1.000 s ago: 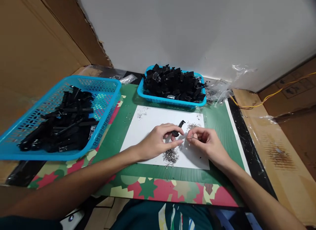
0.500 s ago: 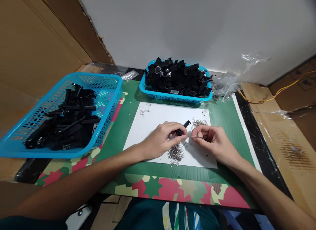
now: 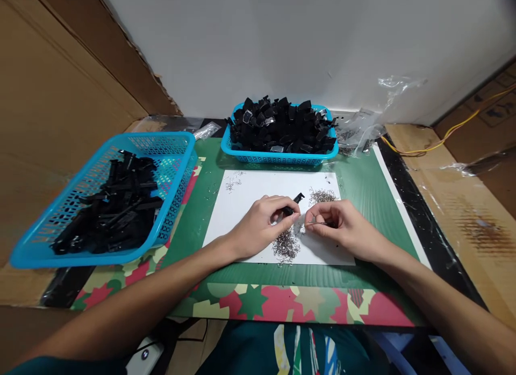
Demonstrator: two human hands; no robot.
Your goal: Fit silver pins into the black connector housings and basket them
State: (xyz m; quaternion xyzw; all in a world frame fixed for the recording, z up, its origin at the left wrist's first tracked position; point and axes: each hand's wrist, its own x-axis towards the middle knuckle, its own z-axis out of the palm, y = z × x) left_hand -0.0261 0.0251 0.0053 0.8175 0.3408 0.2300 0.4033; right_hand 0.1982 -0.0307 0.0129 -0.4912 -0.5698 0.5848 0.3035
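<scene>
My left hand (image 3: 262, 225) rests on a white sheet (image 3: 237, 208) and pinches a small black plastic clip (image 3: 293, 203) between thumb and fingers. My right hand (image 3: 337, 225) is closed beside it, pinching a thin metal spring (image 3: 316, 223) whose tip points toward the clip. The two hands' fingertips nearly touch. A pile of small metal springs (image 3: 286, 246) lies on the sheet just below my left hand's fingers. Another pile of springs (image 3: 323, 195) sits above my right hand.
A blue basket (image 3: 278, 157) heaped with black clips stands behind the sheet. A larger blue basket (image 3: 176, 144) with long black parts sits at the left. A green mat (image 3: 358, 176) covers the table. Clear plastic bags (image 3: 363, 130) and a yellow wire (image 3: 443, 141) lie back right.
The view has shifted slightly. My hands have stayed on the sheet and drawn a little closer together, still holding the clip and the spring.
</scene>
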